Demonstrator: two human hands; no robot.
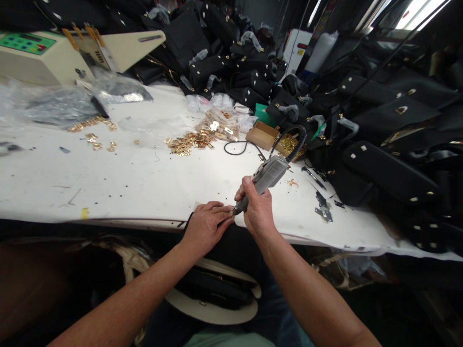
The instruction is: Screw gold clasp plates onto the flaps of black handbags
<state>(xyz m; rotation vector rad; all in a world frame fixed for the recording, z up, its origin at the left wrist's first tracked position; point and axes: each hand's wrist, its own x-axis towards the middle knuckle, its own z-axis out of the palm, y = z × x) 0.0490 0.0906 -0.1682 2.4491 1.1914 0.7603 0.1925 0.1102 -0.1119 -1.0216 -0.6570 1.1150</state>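
Observation:
My right hand [258,207] is wrapped round a grey electric screwdriver [269,173], which tilts down to the left with its cable rising from the back end. At the table's front edge, the tip meets a small gold metal fitting [232,210], mostly covered by fingers. My left hand [210,219] presses on a black bag [231,250], its fingertips closed in beside the fitting and the tip. The bag's cream-edged opening [213,311] hangs over my lap below the edge. What lies beneath the left palm is hidden.
Gold fittings [190,143] are heaped on the white table [144,183]. Behind them stand an open cardboard box [262,136] and a box of small gold parts [289,144]. Black bags [392,171] pile up behind and right. A cream machine [39,60] stands at the far left.

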